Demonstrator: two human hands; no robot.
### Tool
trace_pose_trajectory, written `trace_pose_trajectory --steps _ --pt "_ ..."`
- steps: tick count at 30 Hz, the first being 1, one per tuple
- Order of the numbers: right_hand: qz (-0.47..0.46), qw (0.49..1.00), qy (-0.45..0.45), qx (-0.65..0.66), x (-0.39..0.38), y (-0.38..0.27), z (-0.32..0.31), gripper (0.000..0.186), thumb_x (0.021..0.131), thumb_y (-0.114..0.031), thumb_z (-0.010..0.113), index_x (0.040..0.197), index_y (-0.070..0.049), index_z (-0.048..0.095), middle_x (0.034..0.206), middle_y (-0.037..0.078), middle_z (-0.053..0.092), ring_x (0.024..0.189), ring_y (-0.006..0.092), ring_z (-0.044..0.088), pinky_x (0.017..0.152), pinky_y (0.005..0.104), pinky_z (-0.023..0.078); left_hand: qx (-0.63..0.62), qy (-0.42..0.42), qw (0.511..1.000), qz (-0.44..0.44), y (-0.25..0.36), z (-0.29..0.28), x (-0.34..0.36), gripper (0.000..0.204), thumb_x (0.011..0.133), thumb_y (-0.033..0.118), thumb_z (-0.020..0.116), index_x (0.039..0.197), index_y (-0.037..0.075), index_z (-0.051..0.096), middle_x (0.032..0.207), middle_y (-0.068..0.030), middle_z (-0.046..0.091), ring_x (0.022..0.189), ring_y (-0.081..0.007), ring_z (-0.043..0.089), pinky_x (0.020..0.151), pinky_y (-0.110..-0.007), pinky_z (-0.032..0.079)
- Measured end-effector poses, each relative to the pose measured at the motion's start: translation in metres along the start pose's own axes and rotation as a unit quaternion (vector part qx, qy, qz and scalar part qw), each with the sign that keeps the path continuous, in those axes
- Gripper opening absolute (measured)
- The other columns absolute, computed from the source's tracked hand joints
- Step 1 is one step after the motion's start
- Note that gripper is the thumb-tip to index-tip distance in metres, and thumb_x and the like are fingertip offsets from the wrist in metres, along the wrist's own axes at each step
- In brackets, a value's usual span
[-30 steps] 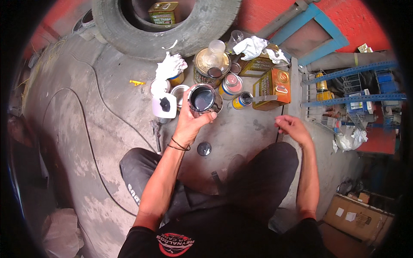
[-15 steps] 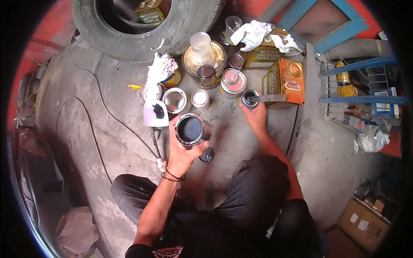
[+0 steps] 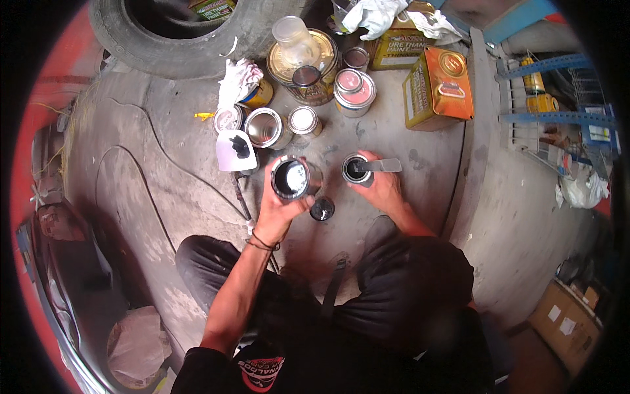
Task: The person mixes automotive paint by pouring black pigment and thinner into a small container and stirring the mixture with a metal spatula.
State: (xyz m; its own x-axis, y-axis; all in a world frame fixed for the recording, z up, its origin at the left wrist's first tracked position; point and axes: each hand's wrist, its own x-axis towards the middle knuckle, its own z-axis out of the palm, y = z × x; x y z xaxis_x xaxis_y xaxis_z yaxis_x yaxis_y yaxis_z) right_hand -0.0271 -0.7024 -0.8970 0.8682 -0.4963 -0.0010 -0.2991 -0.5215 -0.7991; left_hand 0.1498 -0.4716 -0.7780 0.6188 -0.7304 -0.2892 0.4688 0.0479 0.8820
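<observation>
Left of the round black lid (image 3: 322, 209), the left hand (image 3: 276, 213) has its grip curled around a large open paint can (image 3: 293, 178); right of the lid, the right hand (image 3: 383, 192) clasps a smaller can (image 3: 355, 169) holding a spatula (image 3: 383, 165).

The concrete floor (image 3: 426, 157) is viewed steeply from above by a head-worn fisheye camera, faced down over the wearer's knees (image 3: 420, 276), near enough for the left hand (image 3: 278, 207) and the right hand (image 3: 382, 192) to be framed mid-view, with the tire (image 3: 177, 60) at the floor's far edge cut off.
</observation>
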Motion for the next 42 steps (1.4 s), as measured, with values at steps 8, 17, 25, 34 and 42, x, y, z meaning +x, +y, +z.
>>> trace_pose_trajectory --steps 8,17,25,34,42 --pt "-0.021 0.994 0.05 -0.091 -0.003 -0.026 -0.027 0.096 0.089 -0.036 0.095 0.169 -0.012 0.048 0.147 0.021 0.069 0.132 0.0451 0.067 0.11 0.0533 0.055 0.03 -0.028 0.998 0.048 0.057 0.027 0.045 0.081 0.082 -0.004 0.096 0.148 0.009 0.05 0.139 -0.007 0.066 0.125 -0.0198 0.07 0.109 -0.039 0.06" --pt "-0.037 0.997 0.04 -0.051 0.009 -0.093 -0.099 0.028 0.108 -0.027 0.072 0.108 0.0 0.079 0.103 0.021 0.077 0.086 0.0402 0.073 0.077 0.0461 0.057 0.243 -0.047 0.958 0.143 0.017 0.005 0.061 0.091 0.079 0.008 0.097 0.15 0.005 0.041 0.137 -0.0077 0.066 0.126 -0.0167 0.065 0.11 -0.035 0.054" --pt "-0.005 1.0 0.012 -0.011 0.007 -0.128 -0.132 0.023 0.106 -0.018 0.074 0.122 -0.003 0.082 0.106 0.015 0.082 0.083 0.022 0.075 0.076 0.0374 0.06 0.432 -0.073 0.886 0.152 -0.034 -0.004 0.069 0.085 0.072 0.004 0.091 0.148 0.009 0.054 0.136 -0.0173 0.065 0.127 -0.035 0.068 0.113 -0.044 0.055" --pt "-0.013 0.993 0.108 0.04 -0.024 -0.114 -0.11 0.023 0.105 -0.013 0.072 0.124 -0.002 0.08 0.109 0.011 0.083 0.09 0.0207 0.077 0.084 0.0359 0.063 0.569 -0.116 0.801 0.148 -0.027 0.004 0.065 0.085 0.076 0.011 0.09 0.152 0.016 0.052 0.154 -0.0202 0.055 0.136 -0.0475 0.063 0.11 -0.053 0.058" --pt "0.039 0.981 0.156 0.105 -0.045 -0.096 -0.105 0.021 0.107 -0.014 0.073 0.124 -0.004 0.079 0.109 0.009 0.081 0.094 0.0177 0.076 0.087 0.0362 0.062 0.592 -0.11 0.756 0.258 -0.037 0.017 0.075 0.088 0.074 0.009 0.095 0.15 0.015 0.052 0.157 -0.0158 0.054 0.135 -0.0442 0.065 0.108 -0.051 0.06"
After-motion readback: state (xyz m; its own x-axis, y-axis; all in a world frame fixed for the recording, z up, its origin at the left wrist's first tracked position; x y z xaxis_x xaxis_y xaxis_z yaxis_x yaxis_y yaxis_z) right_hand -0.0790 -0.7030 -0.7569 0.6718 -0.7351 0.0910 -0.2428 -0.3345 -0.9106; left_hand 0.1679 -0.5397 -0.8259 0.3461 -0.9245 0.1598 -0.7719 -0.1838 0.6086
